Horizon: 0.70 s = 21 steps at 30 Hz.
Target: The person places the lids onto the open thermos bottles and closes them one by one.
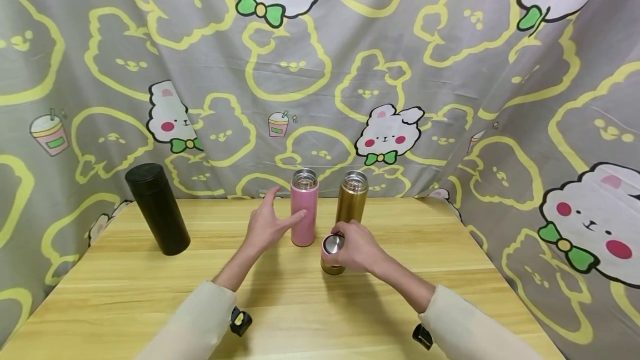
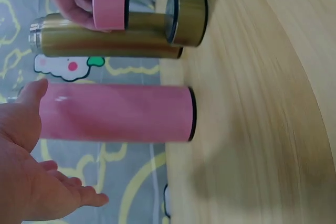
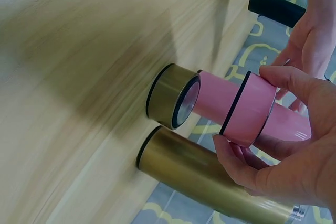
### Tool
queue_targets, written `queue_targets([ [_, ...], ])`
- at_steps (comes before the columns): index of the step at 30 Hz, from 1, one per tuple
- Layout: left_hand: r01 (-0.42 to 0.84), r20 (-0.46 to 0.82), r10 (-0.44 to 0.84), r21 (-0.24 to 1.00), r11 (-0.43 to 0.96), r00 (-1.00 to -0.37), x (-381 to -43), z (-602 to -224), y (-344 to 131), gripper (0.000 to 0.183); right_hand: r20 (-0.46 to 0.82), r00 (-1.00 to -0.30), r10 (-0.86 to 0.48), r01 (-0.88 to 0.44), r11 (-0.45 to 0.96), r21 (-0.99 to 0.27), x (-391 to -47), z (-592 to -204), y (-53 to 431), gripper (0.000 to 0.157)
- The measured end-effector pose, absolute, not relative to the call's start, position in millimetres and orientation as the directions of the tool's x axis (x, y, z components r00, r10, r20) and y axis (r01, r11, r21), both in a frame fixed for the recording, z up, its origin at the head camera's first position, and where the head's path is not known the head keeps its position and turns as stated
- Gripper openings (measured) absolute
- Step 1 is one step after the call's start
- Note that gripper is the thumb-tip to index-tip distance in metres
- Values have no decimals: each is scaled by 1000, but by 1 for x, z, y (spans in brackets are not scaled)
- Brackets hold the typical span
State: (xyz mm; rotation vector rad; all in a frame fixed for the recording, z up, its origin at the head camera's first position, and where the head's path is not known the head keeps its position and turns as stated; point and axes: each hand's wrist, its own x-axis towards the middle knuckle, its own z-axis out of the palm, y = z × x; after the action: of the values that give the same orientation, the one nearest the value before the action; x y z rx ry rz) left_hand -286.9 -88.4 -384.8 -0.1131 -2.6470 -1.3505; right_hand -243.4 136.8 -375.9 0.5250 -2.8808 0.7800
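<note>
My right hand [image 1: 357, 249] holds a pink lid [image 3: 252, 108] by its sides between thumb and fingers. The lid is in the air, a small gap above a gold lid [image 3: 168, 95] that stands on the table. Just behind is an uncapped gold thermos bottle [image 1: 351, 204], upright with its steel mouth showing. To its left stands a pink thermos bottle [image 1: 304, 210], also uncapped. My left hand [image 1: 267, 226] is beside the pink bottle, thumb and fingers spread, not gripping it; the head view does not settle whether the thumb touches it.
A tall black thermos bottle [image 1: 159, 210] with its lid on stands at the table's left. The wooden table [image 1: 280, 315] ends at a grey patterned curtain [image 1: 320, 82] behind and at the sides.
</note>
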Motion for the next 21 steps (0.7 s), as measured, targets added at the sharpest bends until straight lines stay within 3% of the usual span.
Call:
queue_targets([
  [12,165,202,-17,840,517,-979,-302,-393,-66,100,224,-929,-294,-366,807,-463,-241,-382,152,30],
  [21,160,198,-19,843,513,-980,-306,-397,-65,91,207,-946,-251,-320,831,-456,-244,-385,166,36],
])
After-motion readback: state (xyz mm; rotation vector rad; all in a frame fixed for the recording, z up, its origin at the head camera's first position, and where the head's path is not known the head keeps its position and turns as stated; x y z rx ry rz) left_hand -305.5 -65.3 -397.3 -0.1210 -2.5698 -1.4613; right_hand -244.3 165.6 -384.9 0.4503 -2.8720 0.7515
